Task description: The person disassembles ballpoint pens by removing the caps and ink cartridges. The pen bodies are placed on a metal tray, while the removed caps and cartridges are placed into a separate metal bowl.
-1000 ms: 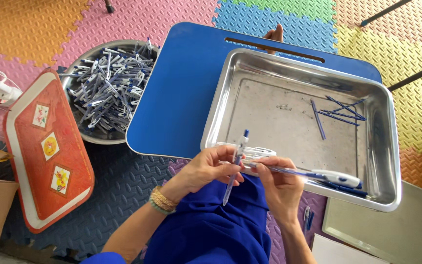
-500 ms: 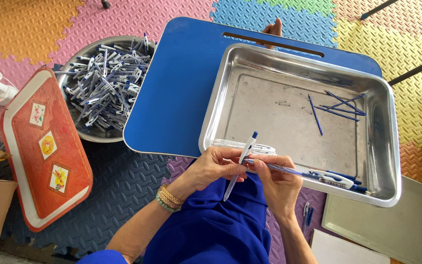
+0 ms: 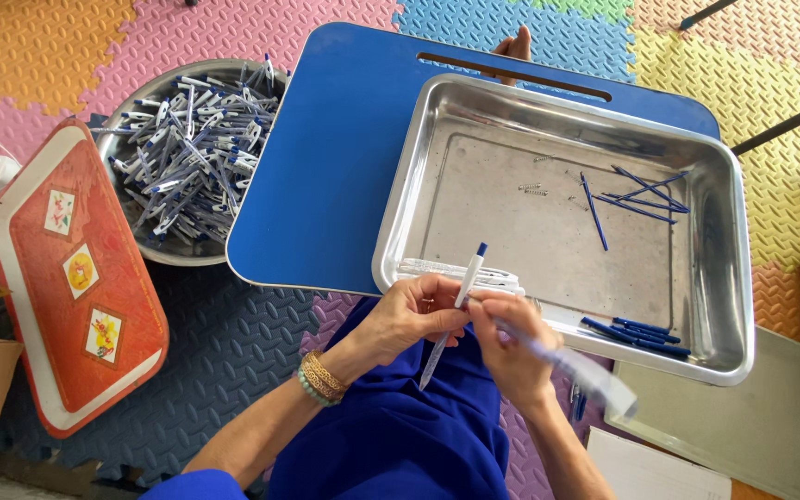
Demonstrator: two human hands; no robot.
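Head view, landmark: the steel tray (image 3: 418,176) on the blue lap table (image 3: 344,157).
Left hand: the left hand (image 3: 409,315) sits just below the tray's near rim, fingers pressed together around a white pen with a blue cap (image 3: 456,306), pinching it near the middle.
Pen: it stands slanted, blue end up over the tray's near edge, tip pointing down toward the blue clothing.
Right hand: the right hand (image 3: 511,347) is just beside the left, also below the near rim, fingers curled shut on a blurred pale pen barrel (image 3: 585,370) that runs out to the right under the tray's near right corner.
Inside the tray: white pen barrels (image 3: 437,269) lie along the near left wall; thin blue refills (image 3: 636,194) lie scattered toward the far right; dark blue caps (image 3: 636,333) lie by the near right wall; small springs (image 3: 531,189) lie near the middle.
Left of the tray: a round metal bowl heaped with pens (image 3: 192,157), partly under the lap table's edge.
Further left: an orange tray with three pictures (image 3: 76,278) on the foam floor mats (image 3: 39,37).
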